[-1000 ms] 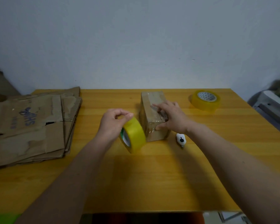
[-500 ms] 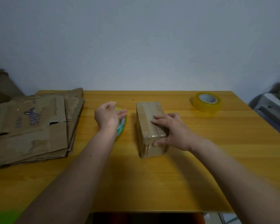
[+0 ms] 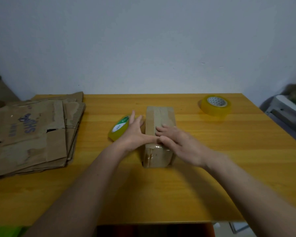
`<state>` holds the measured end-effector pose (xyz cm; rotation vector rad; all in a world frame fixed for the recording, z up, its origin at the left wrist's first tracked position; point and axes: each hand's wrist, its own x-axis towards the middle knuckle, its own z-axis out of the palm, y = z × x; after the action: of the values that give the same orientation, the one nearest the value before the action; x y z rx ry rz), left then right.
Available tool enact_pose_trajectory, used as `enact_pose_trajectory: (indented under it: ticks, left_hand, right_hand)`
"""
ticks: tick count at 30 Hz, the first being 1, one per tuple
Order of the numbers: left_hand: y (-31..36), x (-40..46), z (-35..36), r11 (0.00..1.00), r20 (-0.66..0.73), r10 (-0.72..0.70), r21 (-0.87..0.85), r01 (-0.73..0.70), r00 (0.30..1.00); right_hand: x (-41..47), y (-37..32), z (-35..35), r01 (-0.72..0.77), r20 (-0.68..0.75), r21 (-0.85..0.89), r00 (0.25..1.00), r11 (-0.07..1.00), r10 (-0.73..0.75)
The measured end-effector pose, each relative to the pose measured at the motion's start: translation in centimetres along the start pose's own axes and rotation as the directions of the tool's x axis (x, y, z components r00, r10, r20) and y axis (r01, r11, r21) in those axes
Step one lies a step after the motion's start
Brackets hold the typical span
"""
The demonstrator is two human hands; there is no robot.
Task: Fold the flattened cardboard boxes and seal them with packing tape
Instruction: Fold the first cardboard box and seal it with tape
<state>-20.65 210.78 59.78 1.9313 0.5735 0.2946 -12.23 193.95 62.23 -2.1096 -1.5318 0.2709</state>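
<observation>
CHANGE: I've let go of the yellow packing tape roll with green-white core [image 3: 119, 128], now lying left of centre on the yellow wooden counter [image 3: 212, 168] | left hand [image 3: 135, 134] grip wide, against the small taped brown cardboard box [image 3: 159, 134] at centre | right hand [image 3: 179, 144] flat, pressing the tape down | MEANING: this box looks sealed; flattened brown cardboard stack [image 3: 29, 134] at left remains.

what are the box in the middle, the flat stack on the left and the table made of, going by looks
Box: brown cardboard, with glossy clear tape glinting at its near end. Flat stack: corrugated cardboard, matte and worn; fluted edges show. Table: looks like wood or wood-grain laminate, smooth with a slight sheen; which one is unclear.
</observation>
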Motion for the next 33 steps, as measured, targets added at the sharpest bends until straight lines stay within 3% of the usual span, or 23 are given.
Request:
enact_pose_trajectory:
  ticks: [5, 13, 17, 20, 25, 29, 33]
  left_hand:
    - [-0.9, 0.5, -0.4, 0.986, 0.11, -0.133, 0.117, 0.12, 0.985]
    - [-1.0, 0.5, -0.5, 0.992, 0.077, -0.07, 0.106, 0.062, 0.995]
    - [-0.7, 0.6, -0.5, 0.988, 0.072, -0.089, 0.134, 0.079, 0.993]
    - [-0.6, 0.6, 0.0, 0.993, 0.053, -0.099, 0.07, 0.095, 0.994]
    - [-0.6, 0.6, 0.5, 0.989, 0.013, -0.143, -0.023, 0.143, 0.99]
    - [-0.8, -0.1, 0.8, 0.985, -0.088, -0.159, -0.073, 0.153, 0.983]
    - [-1.0, -0.4, 1.0, 0.992, -0.21, -0.124, -0.058, 0.114, 0.97]
  right_hand:
    - [1.6, 0.8, 0.6, -0.029, 0.041, -0.233, 0.998, 0.972, 0.04]
    - [8.6, 1.7, 0.2, -0.085, 0.101, -0.414, 0.985, 0.906, 0.139]
    - [11.1, 2.2, 0.4, -0.132, -0.032, -0.354, 0.991, 0.926, 0.129]
    - [12.9, 2.8, 0.2, -0.224, -0.044, -0.287, 0.974, 0.931, 0.221]
    - [14.4, 2.8, 0.4, -0.277, -0.018, -0.401, 0.955, 0.873, 0.294]
    - [12.9, 2.8, 0.5, -0.205, 0.039, -0.403, 0.97, 0.892, 0.241]
    - [5.1, 2.7, 0.5, -0.061, 0.107, -0.245, 0.99, 0.968, 0.09]
